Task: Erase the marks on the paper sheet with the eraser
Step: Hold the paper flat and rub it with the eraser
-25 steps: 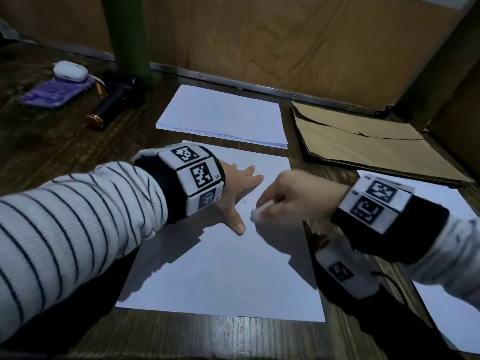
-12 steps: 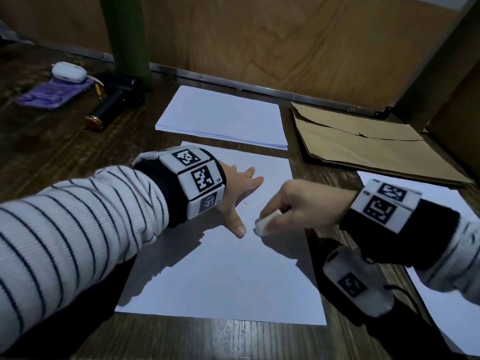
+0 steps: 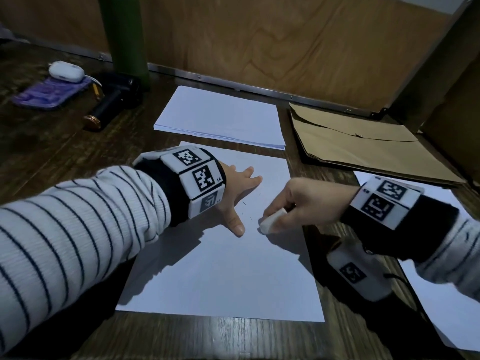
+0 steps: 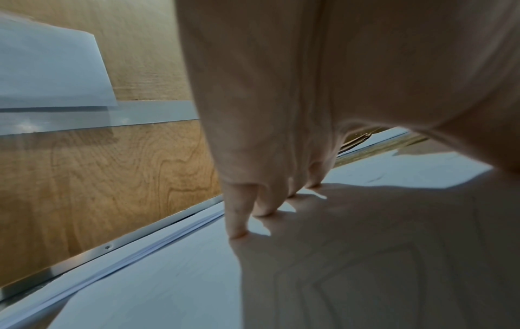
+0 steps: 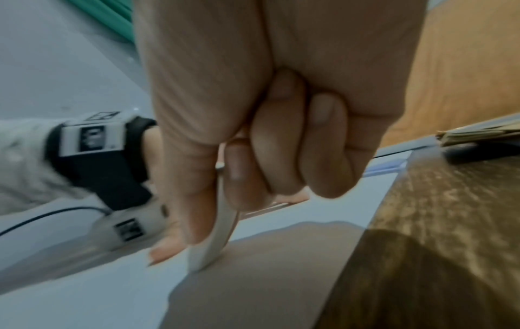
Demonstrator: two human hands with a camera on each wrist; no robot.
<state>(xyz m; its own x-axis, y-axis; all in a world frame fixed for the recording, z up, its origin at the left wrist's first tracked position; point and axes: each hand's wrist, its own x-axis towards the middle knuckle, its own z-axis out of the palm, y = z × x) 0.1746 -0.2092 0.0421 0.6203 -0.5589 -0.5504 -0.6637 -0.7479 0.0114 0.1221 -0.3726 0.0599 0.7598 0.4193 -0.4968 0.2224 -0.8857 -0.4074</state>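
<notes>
A white paper sheet (image 3: 223, 276) lies on the dark wooden table before me, with a few faint pencil marks (image 3: 244, 203) near its upper middle. My left hand (image 3: 240, 189) presses flat on the sheet with fingers spread, thumb pointing toward me; its fingertips (image 4: 237, 231) touch the paper. My right hand (image 3: 291, 206) pinches a white eraser (image 3: 271, 222) between thumb and fingers, its lower end on the sheet just right of the marks. In the right wrist view the eraser (image 5: 209, 247) bends against the paper (image 5: 84, 296).
A stack of white sheets (image 3: 220, 118) lies behind the sheet, a brown envelope (image 3: 363, 146) at the back right, another white sheet (image 3: 446, 294) at the right. A green bottle (image 3: 124, 37), black cylinder (image 3: 111, 102), purple pouch (image 3: 49, 92) and white case (image 3: 66, 71) stand back left.
My right hand has slid with the eraser toward me and slightly right across the sheet, uncovering the marks. The left hand stays pressed in place.
</notes>
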